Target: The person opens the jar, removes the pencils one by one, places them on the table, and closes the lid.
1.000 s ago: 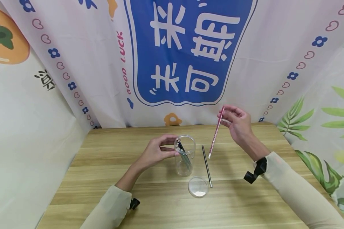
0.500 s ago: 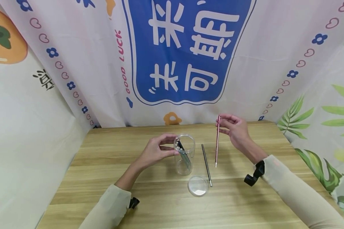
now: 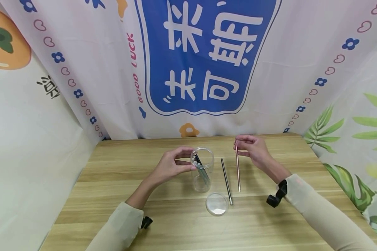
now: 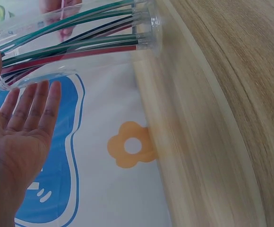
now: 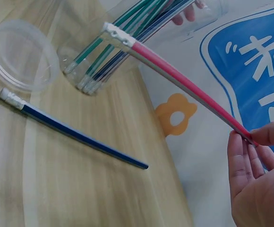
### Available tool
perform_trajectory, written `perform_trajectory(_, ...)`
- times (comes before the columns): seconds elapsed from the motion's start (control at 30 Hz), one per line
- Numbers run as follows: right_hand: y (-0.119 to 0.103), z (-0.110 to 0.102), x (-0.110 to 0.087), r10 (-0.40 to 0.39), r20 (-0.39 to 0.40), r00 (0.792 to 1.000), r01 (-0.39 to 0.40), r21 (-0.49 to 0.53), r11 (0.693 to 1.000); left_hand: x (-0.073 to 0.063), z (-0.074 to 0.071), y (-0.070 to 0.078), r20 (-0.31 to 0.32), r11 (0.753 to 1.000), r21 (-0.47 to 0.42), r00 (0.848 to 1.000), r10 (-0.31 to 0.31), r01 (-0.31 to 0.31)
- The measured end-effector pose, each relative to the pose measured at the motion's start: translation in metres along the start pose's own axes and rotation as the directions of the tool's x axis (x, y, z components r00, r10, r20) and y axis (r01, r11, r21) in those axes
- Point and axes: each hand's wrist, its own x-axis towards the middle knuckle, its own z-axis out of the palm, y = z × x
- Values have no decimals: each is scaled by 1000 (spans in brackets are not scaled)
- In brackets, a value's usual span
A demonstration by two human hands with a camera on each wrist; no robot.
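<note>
My left hand holds a clear plastic jar near its rim, thumb on one side and fingers on the other. The jar stands upright on the table without a lid. Several green, dark blue and red pencils lean inside it, eraser ends down. To the right, my right hand pinches a red pencil by its far end between thumb and fingers, its white eraser end hanging downward. Between the jar and that pencil, a dark blue pencil lies on the table.
A round clear lid lies flat in front of the jar, close to the dark blue pencil's eraser end. The wooden table meets a printed white cloth at its back edge. More patterned cloth hangs at both sides.
My right hand has come down and slightly left, and the red pencil has swung from slanted to nearly straight, its eraser end lower. The left hand and jar stay put.
</note>
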Motion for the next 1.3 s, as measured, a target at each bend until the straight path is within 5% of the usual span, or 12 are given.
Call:
perform_trajectory(0.5,32,-5,6,99,22,995,-97,-88,991,-1,0,2,0,1000,-2,1000,-9,9)
perform_trajectory(1.3,60,2,10,106,9,994,-101,-252,962,0,0,0,0,1000,-3,1000,-9,9)
